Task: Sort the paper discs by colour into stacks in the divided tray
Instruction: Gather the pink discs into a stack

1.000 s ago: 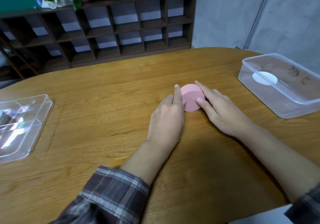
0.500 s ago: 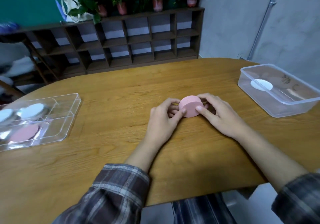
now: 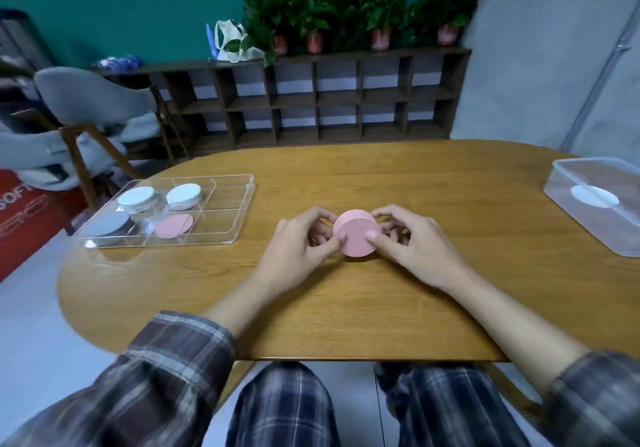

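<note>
Left hand and right hand both curled round pink stack. Stack pinched from either side, thumbs on near edge, fingers behind. Stack tilted toward wearer, over table centre; contact with table cannot be told.

Tray set well apart to left. Pale stack held in back-left compartment, second pale stack in back-middle. Grey stack held in front-left, pink disc in front-middle.

Box placed at far right of table, white disc seen inside.
</note>
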Demonstrator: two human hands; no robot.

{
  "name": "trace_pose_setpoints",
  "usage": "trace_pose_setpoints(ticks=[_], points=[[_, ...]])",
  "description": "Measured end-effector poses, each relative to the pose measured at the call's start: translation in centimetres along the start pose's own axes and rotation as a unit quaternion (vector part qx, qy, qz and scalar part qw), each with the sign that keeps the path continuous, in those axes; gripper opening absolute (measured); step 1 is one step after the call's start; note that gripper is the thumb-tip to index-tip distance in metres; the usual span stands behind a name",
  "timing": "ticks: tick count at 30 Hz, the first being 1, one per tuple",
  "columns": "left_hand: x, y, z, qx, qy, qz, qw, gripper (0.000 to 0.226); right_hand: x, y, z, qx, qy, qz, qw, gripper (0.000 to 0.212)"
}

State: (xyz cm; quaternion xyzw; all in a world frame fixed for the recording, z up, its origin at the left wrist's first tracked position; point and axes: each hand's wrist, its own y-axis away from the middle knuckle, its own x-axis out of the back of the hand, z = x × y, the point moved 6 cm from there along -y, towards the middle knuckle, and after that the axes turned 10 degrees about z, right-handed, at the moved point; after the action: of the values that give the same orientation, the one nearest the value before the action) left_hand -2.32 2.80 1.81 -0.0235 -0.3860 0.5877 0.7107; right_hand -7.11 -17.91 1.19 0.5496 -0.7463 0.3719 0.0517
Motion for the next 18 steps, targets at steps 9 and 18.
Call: trace_pose_setpoints(ticks=[9,18], points=[[11.7,1.1,-4.8,0.050,-0.034,0.072,0.996,0.021,-9.6,-4.9,-7.8,0.048,-0.022,-0.053,0.997,0.025],[20.6,0.8,-9.8,0.105,-0.060,0.100,0.988,0.017,-19.3,-9.4,-12.4,0.056,-0.041,-0.103,0.992,0.024]])
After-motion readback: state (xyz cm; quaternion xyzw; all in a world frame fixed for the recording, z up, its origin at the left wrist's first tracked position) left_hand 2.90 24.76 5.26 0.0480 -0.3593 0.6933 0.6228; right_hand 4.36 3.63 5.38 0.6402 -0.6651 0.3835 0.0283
